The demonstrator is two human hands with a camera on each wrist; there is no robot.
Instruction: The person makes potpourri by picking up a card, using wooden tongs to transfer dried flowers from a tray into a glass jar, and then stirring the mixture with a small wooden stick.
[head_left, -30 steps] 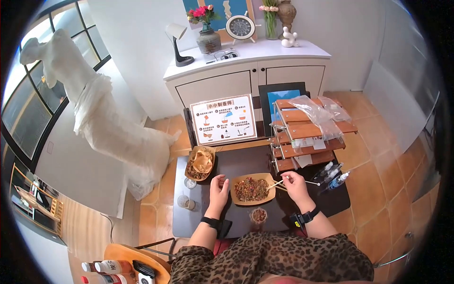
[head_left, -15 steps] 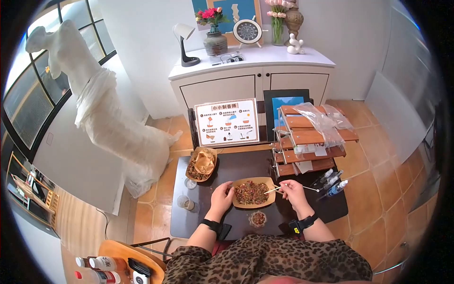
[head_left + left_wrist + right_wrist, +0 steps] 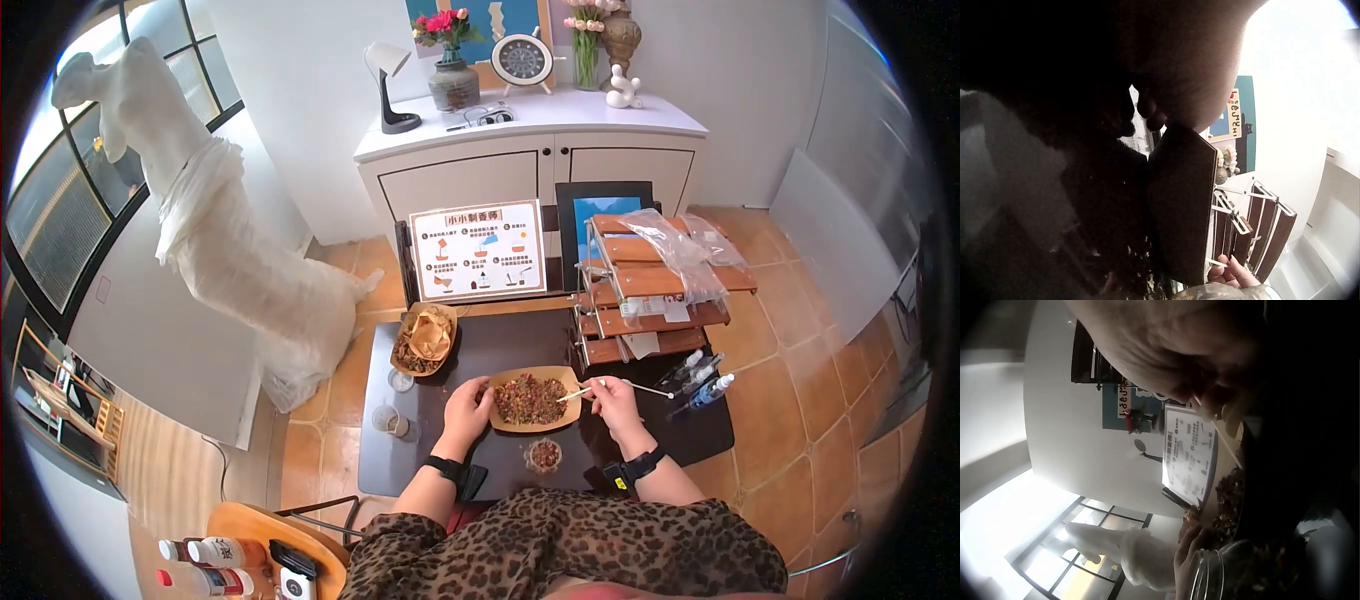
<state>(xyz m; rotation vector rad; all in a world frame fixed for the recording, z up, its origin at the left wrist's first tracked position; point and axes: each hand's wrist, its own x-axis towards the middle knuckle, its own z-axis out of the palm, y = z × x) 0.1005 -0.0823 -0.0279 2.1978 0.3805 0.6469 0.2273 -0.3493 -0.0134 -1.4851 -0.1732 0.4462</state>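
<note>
A kraft-paper tray (image 3: 505, 424) on the dark table holds a coarse mix of dried petals and herbs (image 3: 530, 398). My left hand (image 3: 465, 413) grips the tray's left end, thumb at the rim. At the other end my right hand (image 3: 614, 405) pinches a thin pale stick (image 3: 572, 395), its tip down in the mix. Another thin rod (image 3: 650, 388) with a white knob shows right of that hand. In front of the tray stands a small clear jar (image 3: 543, 455) with reddish dried bits inside. The left wrist view is dark, showing the tray's side (image 3: 1182, 206).
A second paper tray (image 3: 424, 340) with crumpled brown paper sits at the back left, near clear cups (image 3: 390, 421). To the right are small bottles (image 3: 712, 391) and a stacked wooden rack (image 3: 655, 290) draped with plastic. A printed sign (image 3: 477, 250) stands behind the table.
My left hand has moved right from beside the tray to its left end. My right hand has come slightly down and left, with the stick's tip farther into the mix.
</note>
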